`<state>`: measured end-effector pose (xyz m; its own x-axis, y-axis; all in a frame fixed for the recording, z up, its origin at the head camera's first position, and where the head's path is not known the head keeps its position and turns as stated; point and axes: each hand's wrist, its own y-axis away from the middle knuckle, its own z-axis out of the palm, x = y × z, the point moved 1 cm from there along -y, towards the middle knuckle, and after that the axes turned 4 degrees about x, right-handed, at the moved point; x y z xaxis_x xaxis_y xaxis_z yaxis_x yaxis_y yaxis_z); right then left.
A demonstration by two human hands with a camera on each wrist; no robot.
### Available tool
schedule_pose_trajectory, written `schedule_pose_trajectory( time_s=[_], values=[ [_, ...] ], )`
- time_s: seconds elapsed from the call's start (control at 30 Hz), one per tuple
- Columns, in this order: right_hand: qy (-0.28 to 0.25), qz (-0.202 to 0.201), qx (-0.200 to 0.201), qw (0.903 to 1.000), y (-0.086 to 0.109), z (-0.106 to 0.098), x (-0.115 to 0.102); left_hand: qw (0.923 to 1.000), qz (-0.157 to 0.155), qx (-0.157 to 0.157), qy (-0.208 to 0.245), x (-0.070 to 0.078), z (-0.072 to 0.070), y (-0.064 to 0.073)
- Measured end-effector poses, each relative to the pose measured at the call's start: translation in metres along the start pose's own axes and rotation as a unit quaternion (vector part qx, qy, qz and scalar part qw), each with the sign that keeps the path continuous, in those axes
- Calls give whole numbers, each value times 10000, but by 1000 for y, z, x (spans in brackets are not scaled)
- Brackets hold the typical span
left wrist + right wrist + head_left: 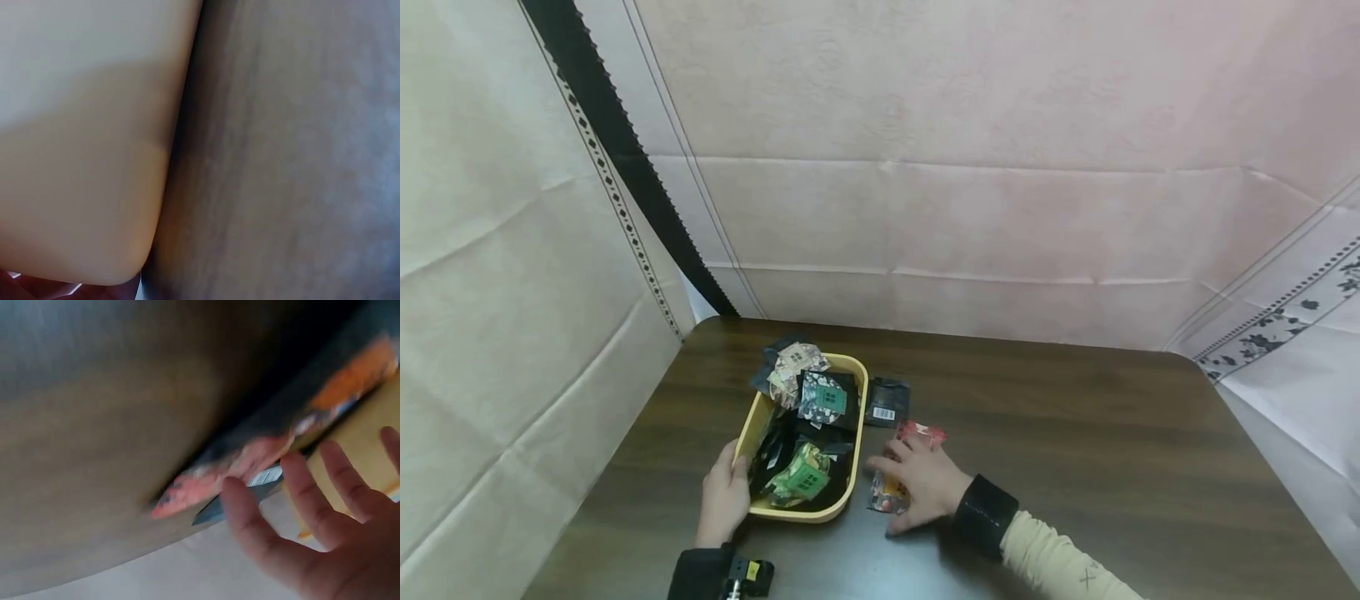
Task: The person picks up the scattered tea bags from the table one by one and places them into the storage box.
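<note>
A yellow plastic basket [805,517] with several black-backed printed packets stands left of the middle of the table. My left hand [724,496] holds the basket by its left side; in the left wrist view only the basket's pale wall [81,187] shows beside the table. To the right of the basket, my right hand [925,483] hovers with spread fingers over a red packet [928,433] and a packet with orange print [887,493], covering part of them. In the right wrist view, the fingers [250,534] stand apart, right beside the pink-and-orange printed packets [256,456].
A dark packet with a white barcode label [886,402] lies against the basket's right side. In the basket are a green packet [801,477] and a grey-white one [827,398]; a beige one [793,367] overhangs the far left rim. Pale cloth [962,225] hangs behind the brown table [1075,450].
</note>
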<state>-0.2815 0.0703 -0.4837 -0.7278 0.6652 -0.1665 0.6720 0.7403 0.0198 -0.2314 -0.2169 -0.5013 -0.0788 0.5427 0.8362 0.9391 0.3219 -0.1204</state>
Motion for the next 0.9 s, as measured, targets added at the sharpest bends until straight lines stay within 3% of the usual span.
schedule_pose_trajectory(
  time_s=[0.17, 0.27, 0.43, 0.63, 0.9],
  values=[
    [350, 1, -363, 9987, 3, 6, -6, 9999, -95, 2, -46, -1, 0, 1],
    [442, -70, -339, 9984, 1, 8, -6, 9999, -157, -17, -14, -1, -1, 2],
    [542, -338, 76, 9979, -6, 11, -7, 9998, -177, -29, 26, -1, -1, 2],
    [-304, -371, 273, 9985, -11, 6, -6, 9997, -224, -66, -2, 0, -1, 1],
    [-809, -450, 1352, 9865, -26, -38, -9, 9999, -114, -11, 13, 2, -1, 2]
  ],
)
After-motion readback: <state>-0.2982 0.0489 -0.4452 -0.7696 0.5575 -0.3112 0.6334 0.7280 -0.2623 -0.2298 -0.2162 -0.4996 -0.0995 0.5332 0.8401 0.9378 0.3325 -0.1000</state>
